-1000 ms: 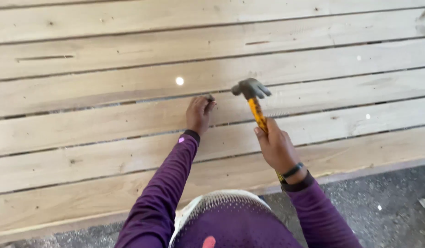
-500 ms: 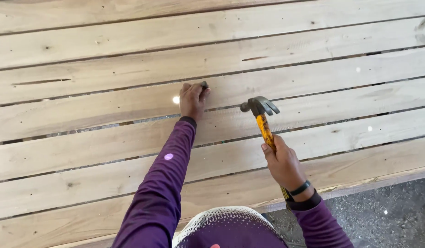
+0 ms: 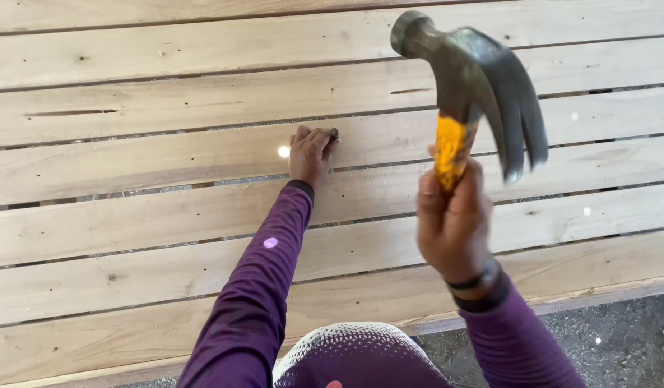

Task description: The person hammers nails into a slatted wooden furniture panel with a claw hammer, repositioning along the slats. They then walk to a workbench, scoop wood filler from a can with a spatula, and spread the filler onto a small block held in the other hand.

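Observation:
My right hand (image 3: 454,223) grips the yellow handle of a claw hammer (image 3: 475,79), raised high and close to the camera, its dark steel head above the planks. My left hand (image 3: 310,152) rests on a pale wooden plank (image 3: 166,154), arm stretched forward in a purple sleeve. Its fingertips pinch a small dark nail (image 3: 334,133) upright against the wood. The hammer head hangs to the right of and above the nail, well apart from it.
A deck of long pale wooden planks (image 3: 131,215) with narrow gaps fills the view. Its near edge (image 3: 605,291) drops to grey gravel ground (image 3: 619,338) at the lower right. A bright spot of light (image 3: 283,151) lies beside my left hand.
My right hand has swung the hammer up from low near the planks toward the camera. My left hand stays on the same plank holding the nail.

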